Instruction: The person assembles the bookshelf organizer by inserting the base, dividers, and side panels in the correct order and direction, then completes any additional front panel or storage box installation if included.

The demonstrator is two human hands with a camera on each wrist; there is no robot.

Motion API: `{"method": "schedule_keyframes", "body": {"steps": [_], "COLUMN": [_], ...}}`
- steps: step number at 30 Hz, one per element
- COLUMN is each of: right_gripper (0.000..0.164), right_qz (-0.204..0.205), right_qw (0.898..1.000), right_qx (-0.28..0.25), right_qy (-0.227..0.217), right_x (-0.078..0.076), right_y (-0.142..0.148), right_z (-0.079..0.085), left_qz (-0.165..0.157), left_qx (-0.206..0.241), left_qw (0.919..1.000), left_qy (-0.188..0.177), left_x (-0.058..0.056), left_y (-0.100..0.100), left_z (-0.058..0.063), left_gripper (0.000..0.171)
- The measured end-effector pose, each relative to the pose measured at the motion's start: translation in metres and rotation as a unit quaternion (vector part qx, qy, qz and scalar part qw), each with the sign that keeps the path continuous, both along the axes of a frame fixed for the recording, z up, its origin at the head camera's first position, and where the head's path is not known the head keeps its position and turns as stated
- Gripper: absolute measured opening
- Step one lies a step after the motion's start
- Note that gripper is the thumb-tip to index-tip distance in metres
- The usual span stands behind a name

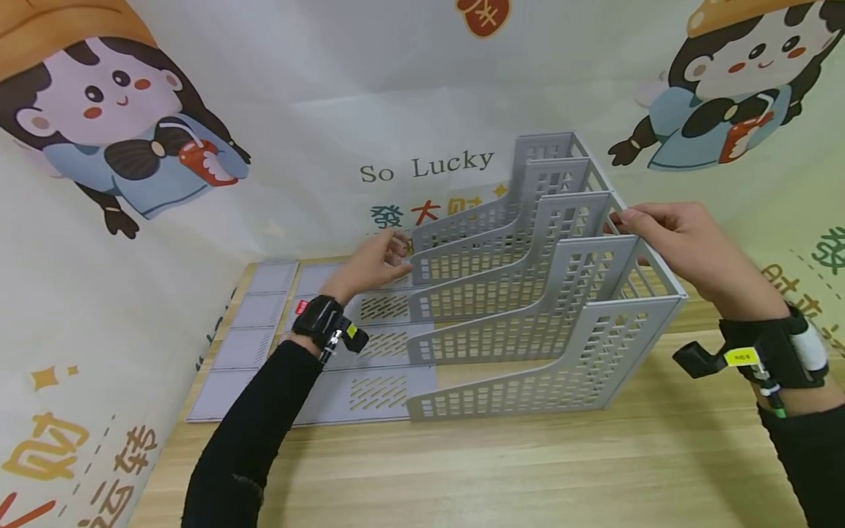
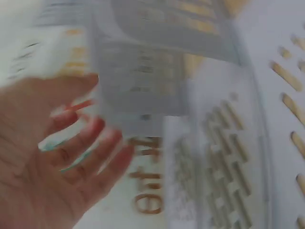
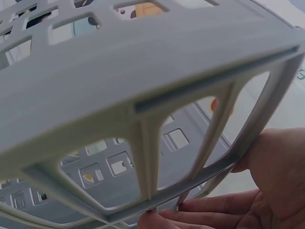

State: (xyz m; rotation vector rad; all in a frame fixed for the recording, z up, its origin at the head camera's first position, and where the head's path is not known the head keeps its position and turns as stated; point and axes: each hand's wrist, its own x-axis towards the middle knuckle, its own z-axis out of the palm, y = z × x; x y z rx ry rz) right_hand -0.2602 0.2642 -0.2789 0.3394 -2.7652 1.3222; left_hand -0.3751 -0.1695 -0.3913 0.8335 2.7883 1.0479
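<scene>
A grey plastic file rack (image 1: 573,372) with several perforated upright dividers stands on the table, its tall end to the right. At that end my right hand (image 1: 686,238) grips the slatted back frame. In the right wrist view, the fingers of my right hand (image 3: 276,191) curl around a bar of the rack (image 3: 167,71). My left hand (image 1: 372,264) is at the low tips of the far dividers, fingers loosely bent. In the left wrist view, the thumb of my left hand (image 2: 62,162) overlaps the edge of a blurred grey panel (image 2: 138,107), and the other fingers hold nothing.
Flat grey panels with slots (image 1: 323,396) lie left of the rack, under my left forearm. More flat panels (image 1: 221,389) sit at the table's left edge. A small red label (image 1: 301,306) shows beside my left wrist. A printed cloth (image 1: 317,88) hangs behind the wooden table (image 1: 502,469).
</scene>
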Motion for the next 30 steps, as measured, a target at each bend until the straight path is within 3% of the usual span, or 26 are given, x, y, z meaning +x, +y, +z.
{"method": "schedule_keyframes", "body": {"steps": [4,6,9,16,23,27,30], "right_gripper": [0.054,0.054,0.054,0.052,0.051,0.051,0.052], "right_qz": [-0.003,-0.004,0.0,0.004,0.009,0.005,0.003], "right_qw": [1.0,1.0,1.0,1.0,1.0,1.0,1.0], "right_qx": [-0.001,0.0,-0.005,-0.013,-0.014,-0.017,-0.012], "right_qy": [0.001,0.003,0.008,0.013,0.008,0.007,0.004], "right_x": [0.001,0.001,0.001,-0.001,0.0,0.0,0.0], "right_y": [-0.001,-0.001,-0.001,0.0,-0.003,-0.002,-0.001], "right_z": [0.0,0.0,-0.001,-0.002,-0.002,-0.001,0.0], "left_qz": [0.013,0.021,0.039,0.038,0.042,0.043,0.059], "left_qx": [-0.078,-0.088,-0.069,-0.058,-0.056,-0.058,-0.045], "left_qw": [0.993,0.9875,0.9837,0.9846,0.9855,0.987,0.9893], "left_qy": [0.088,0.13,0.162,0.161,0.155,0.144,0.126], "left_x": [-0.011,-0.012,-0.01,-0.007,-0.006,-0.006,0.0], "left_y": [0.017,0.022,0.024,0.024,0.019,0.021,0.021], "left_z": [-0.016,-0.022,-0.026,-0.028,-0.038,-0.033,-0.024], "left_gripper": [0.028,0.013,0.007,0.006,0.004,0.006,0.018]}}
